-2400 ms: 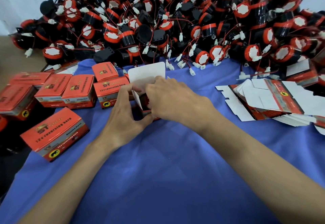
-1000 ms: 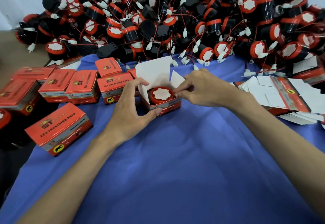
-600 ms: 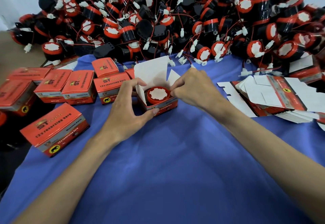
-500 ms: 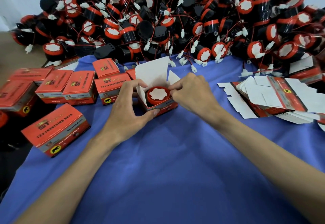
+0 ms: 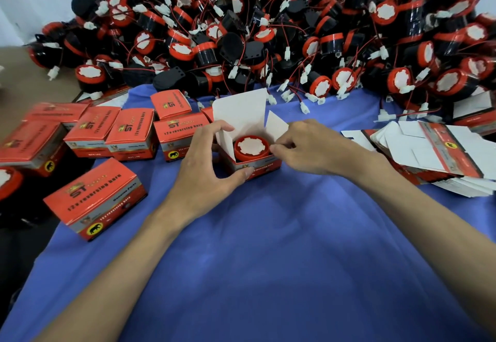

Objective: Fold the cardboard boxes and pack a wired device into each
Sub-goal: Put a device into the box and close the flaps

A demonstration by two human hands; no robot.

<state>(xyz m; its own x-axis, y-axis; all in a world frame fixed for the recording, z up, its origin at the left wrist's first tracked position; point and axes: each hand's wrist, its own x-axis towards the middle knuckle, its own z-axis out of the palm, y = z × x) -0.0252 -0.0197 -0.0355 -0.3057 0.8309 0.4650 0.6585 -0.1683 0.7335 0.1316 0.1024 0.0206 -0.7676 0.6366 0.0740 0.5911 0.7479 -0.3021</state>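
Observation:
An orange cardboard box point(image 5: 255, 164) stands open on the blue cloth, its white lid flap point(image 5: 240, 112) upright at the back. A red and black wired device point(image 5: 251, 147) sits inside, white face up. My left hand point(image 5: 206, 172) grips the box's left side, thumb on the front wall and fingers at the left flap. My right hand point(image 5: 316, 148) pinches the small right side flap point(image 5: 276, 127) between thumb and fingers.
A large heap of wired devices point(image 5: 268, 33) fills the back of the table. Several closed orange boxes point(image 5: 128, 129) stand at the left, one nearer point(image 5: 94, 199). A stack of flat box blanks point(image 5: 434, 154) lies at the right. Blue cloth point(image 5: 268, 261) covers the front.
My right hand drew off the box, uncovering the device inside, then took hold of the right side flap. My left hand stayed on the box's left side.

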